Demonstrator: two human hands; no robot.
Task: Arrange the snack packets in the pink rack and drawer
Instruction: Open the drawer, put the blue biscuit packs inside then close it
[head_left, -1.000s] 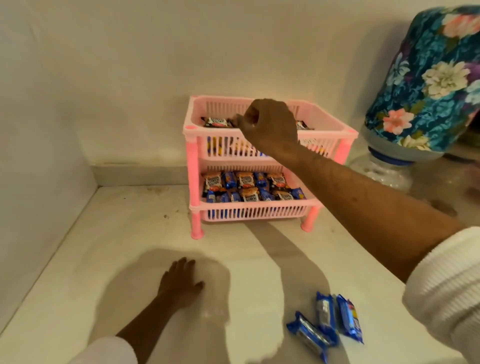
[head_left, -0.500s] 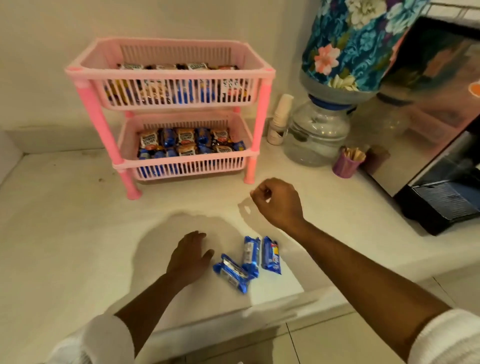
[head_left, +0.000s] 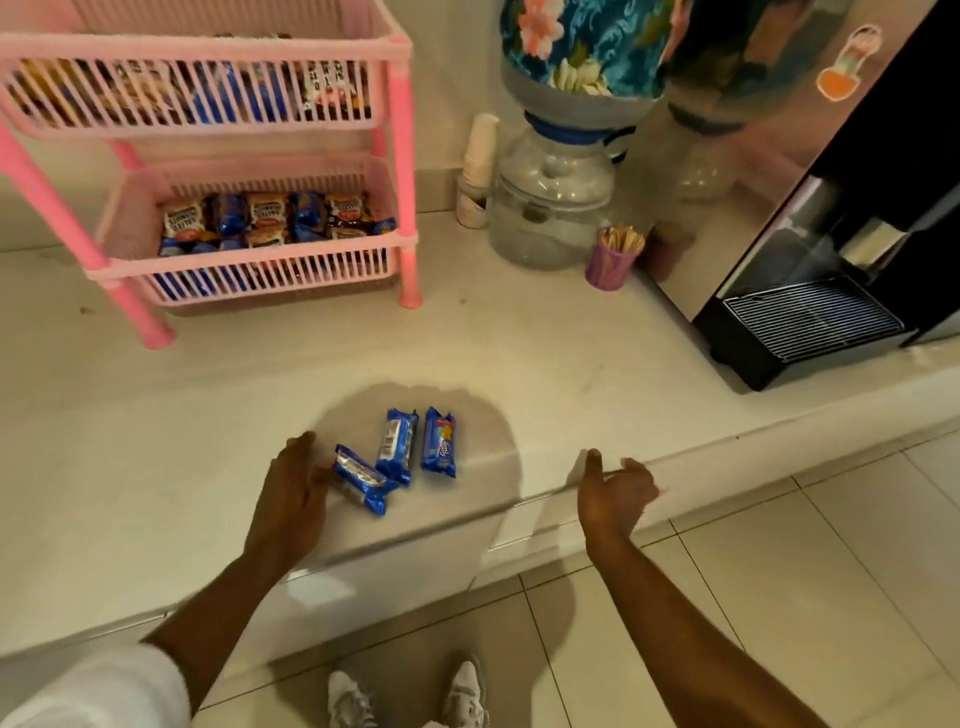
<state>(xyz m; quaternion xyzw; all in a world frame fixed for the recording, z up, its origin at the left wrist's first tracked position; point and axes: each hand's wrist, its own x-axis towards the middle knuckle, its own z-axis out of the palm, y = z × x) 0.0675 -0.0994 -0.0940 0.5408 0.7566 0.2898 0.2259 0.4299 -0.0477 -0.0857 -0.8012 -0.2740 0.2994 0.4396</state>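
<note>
Three blue snack packets (head_left: 397, 453) lie close together on the white counter near its front edge. My left hand (head_left: 293, 486) rests open just left of them, its fingers touching the leftmost packet. My right hand (head_left: 613, 491) hovers open at the counter's front edge, well right of the packets, holding nothing. The pink two-tier rack (head_left: 402, 119) stands at the back left. Its upper basket holds several packets behind the slats, and its lower basket (head_left: 260, 273) is filled with blue and brown packets.
A clear water dispenser (head_left: 553, 208) with a floral cover stands right of the rack, a stack of paper cups (head_left: 478, 161) beside it. A purple cup of wooden sticks (head_left: 610, 262) and a black coffee machine (head_left: 810, 317) sit at the right. Tiled floor and my shoes lie below.
My right hand has drawn back from the rack's upper basket to the counter's front edge. The view has dropped and shifted right. My left hand slid up against the blue packets.
</note>
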